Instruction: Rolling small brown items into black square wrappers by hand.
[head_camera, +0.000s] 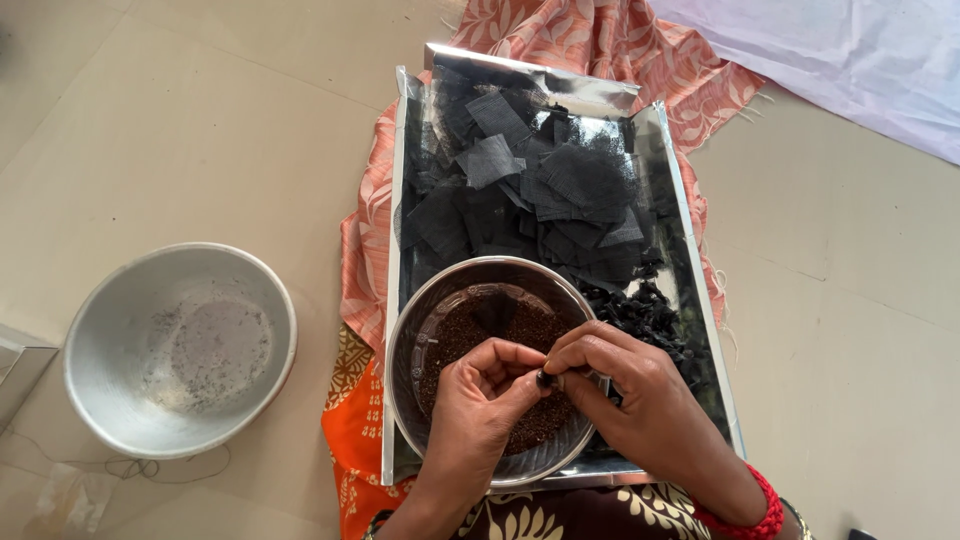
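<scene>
- Left hand (487, 385) and right hand (618, 390) pinch a small dark bundle (545, 379) closed, over the steel bowl (410, 350) of brown grains.
- Finished bundles (650, 315) heaped in the tray (395, 180); many black cloth squares (540, 185) left.

Looks like a home, with handwork done sitting on a tiled floor (850, 330). Shown by patterned cloth (590, 40) spread under a foil-lined tray (700, 300), household metal bowls (180, 350), no bench or machines.

black cloth squares (540, 190), orange floral fabric (360, 440), red bangle (745, 515)
</scene>
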